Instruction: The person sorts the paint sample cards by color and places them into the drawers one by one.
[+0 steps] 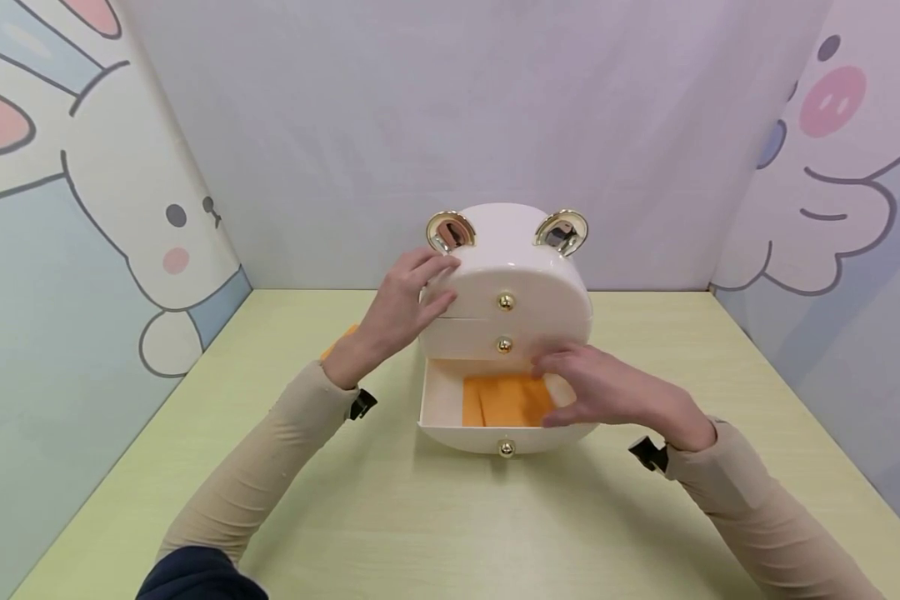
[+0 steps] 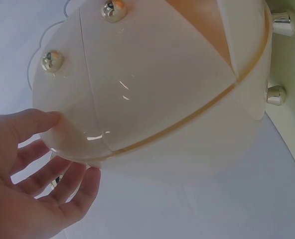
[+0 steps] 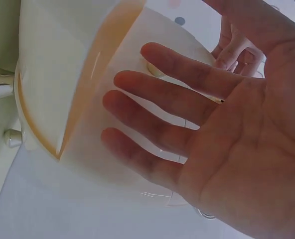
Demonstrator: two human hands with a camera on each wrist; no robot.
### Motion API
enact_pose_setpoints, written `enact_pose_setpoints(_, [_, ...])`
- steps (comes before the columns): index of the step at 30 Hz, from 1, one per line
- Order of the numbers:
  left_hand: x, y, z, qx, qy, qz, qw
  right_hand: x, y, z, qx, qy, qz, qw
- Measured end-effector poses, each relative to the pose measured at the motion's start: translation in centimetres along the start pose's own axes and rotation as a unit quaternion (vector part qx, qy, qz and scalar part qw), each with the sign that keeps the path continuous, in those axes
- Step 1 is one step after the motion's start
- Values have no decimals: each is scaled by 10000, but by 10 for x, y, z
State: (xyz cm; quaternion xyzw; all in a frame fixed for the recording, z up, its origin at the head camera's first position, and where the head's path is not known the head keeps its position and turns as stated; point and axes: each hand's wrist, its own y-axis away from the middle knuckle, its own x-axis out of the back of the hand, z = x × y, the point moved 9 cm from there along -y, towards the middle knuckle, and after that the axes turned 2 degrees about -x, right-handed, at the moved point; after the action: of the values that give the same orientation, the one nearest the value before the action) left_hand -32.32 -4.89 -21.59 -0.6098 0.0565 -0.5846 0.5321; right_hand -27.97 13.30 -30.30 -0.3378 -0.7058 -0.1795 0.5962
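A white storage box point(image 1: 487, 237) with gold-rimmed ears stands on the table, its three drawers each bearing a gold knob. The bottom drawer point(image 1: 442, 398) is pulled out, and a folded orange cloth point(image 1: 498, 400) lies in it. My left hand point(image 1: 401, 308) grips the box's upper left edge; in the left wrist view the thumb point(image 2: 45, 119) lies on the front and the other fingers curl round the side. Over the drawer's right part hangs my right hand point(image 1: 603, 387), its fingers point(image 3: 147, 112) spread and nearly straight. It holds nothing.
Behind my left wrist, a bit of an orange thing point(image 1: 340, 340) shows on the table point(image 1: 450, 533); most of it is hidden. Panels with cartoon animals point(image 1: 131, 217) stand to both sides, and a pale curtain point(image 1: 360, 150) hangs at the back.
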Motion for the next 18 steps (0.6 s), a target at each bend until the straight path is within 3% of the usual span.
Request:
enact_pose_setpoints(3, [0, 0, 0, 20, 19, -15, 10000, 11, 1, -3, 136, -309, 322, 9989])
enact_pose_setpoints(6, [0, 0, 0, 36, 33, -33, 10000, 40, 5, -8, 622, -819, 1362, 9853])
enact_pose_setpoints(9, [0, -1, -1, 17, 73, -12, 10000, 75, 15, -7, 1197, -953, 2912, 9443])
enact_pose_setpoints(11, [1, 0, -1, -22, 118, 17, 9999, 92, 20, 2, 1167, -839, 3765, 9152])
enact_pose_setpoints(13, [3, 1, -3, -53, 176, 60, 9998, 99, 21, 15, 850, -702, 4283, 8969])
enact_pose_setpoints(15, [7, 4, -9, -6, 220, 175, 9996, 98, 17, 30, 438, -651, 4418, 8937])
enact_pose_setpoints(18, [14, 13, -29, 330, 173, 378, 9986, 89, 9, 46, 54, -632, 4304, 9004])
